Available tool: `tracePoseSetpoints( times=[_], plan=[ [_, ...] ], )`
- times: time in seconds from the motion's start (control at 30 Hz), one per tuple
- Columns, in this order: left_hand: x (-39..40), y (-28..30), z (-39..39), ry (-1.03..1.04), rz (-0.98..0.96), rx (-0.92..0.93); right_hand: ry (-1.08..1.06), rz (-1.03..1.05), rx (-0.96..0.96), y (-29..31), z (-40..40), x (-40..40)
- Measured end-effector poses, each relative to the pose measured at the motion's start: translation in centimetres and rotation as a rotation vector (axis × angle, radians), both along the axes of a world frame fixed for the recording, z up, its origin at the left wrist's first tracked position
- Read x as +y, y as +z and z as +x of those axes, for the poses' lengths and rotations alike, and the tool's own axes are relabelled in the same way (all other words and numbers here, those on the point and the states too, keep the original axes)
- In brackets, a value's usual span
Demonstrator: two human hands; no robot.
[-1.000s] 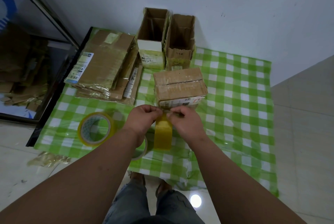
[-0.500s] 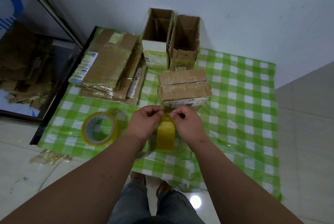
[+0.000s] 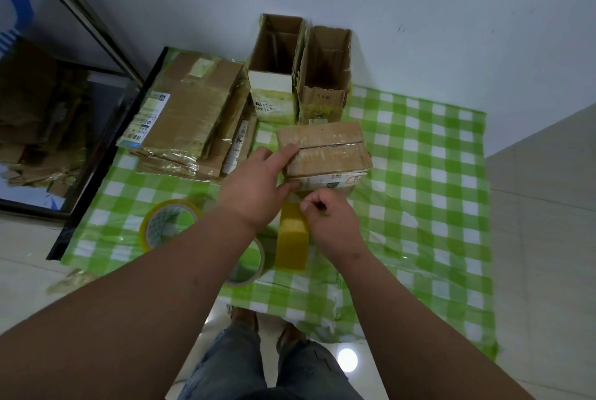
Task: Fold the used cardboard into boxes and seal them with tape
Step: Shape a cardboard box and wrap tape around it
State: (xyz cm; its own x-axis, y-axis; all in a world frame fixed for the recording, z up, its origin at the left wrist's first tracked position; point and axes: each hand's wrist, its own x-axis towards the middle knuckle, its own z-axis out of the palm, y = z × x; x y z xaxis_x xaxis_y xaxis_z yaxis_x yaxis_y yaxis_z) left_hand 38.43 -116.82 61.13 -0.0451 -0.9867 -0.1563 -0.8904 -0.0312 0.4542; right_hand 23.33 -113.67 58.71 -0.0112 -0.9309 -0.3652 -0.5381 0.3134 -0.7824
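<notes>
A closed cardboard box (image 3: 332, 151) lies on the green checked cloth (image 3: 419, 193), its top flaps meeting in a seam. My left hand (image 3: 254, 186) rests against the box's left end, with straight fingers on the top and near side. My right hand (image 3: 332, 225) pinches the free end of the tape just below the box's front face. A yellow tape roll (image 3: 292, 240) stands on edge under that hand.
A stack of flattened cardboard (image 3: 190, 122) lies at the left. Two open boxes (image 3: 277, 70) (image 3: 325, 74) stand against the wall. Two more tape rolls (image 3: 169, 222) (image 3: 248, 266) lie on the cloth. My feet stand at the cloth's near edge.
My left hand let go of the tape end and moved up to the box's left end. My right hand still pinches the tape.
</notes>
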Motion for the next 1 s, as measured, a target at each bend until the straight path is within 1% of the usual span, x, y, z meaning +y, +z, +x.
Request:
tracePoseSetpoints(
  times=[0.13,0.23,0.33,0.47,0.6,0.77,1.0],
  plan=[
    [-0.2,0.1,-0.3,-0.059,-0.038,-0.058,-0.006,-0.022,0.013,0.0,-0.2,0.0],
    [-0.5,-0.3,0.4,-0.067,-0.044,-0.014,-0.019,-0.032,0.009,0.0,-0.4,0.0],
    [-1.0,-0.6,1.7,-0.052,-0.042,0.016,-0.081,-0.03,-0.046,-0.3,-1.4,0.1],
    [-1.3,-0.5,1.7,-0.153,-0.042,-0.018,-0.117,-0.017,-0.104,-0.3,-2.2,0.3],
    [-1.4,-0.8,1.3,-0.156,-0.06,-0.005,-0.118,-0.024,-0.135,-0.2,-1.9,0.4],
    [-1.9,-1.1,1.3,-0.166,-0.085,-0.035,-0.184,-0.02,-0.178,-0.4,-1.9,0.2],
    [-1.3,-1.5,1.6,-0.128,-0.114,0.064,-0.265,-0.075,-0.195,-0.1,-3.0,-1.1]
  ],
)
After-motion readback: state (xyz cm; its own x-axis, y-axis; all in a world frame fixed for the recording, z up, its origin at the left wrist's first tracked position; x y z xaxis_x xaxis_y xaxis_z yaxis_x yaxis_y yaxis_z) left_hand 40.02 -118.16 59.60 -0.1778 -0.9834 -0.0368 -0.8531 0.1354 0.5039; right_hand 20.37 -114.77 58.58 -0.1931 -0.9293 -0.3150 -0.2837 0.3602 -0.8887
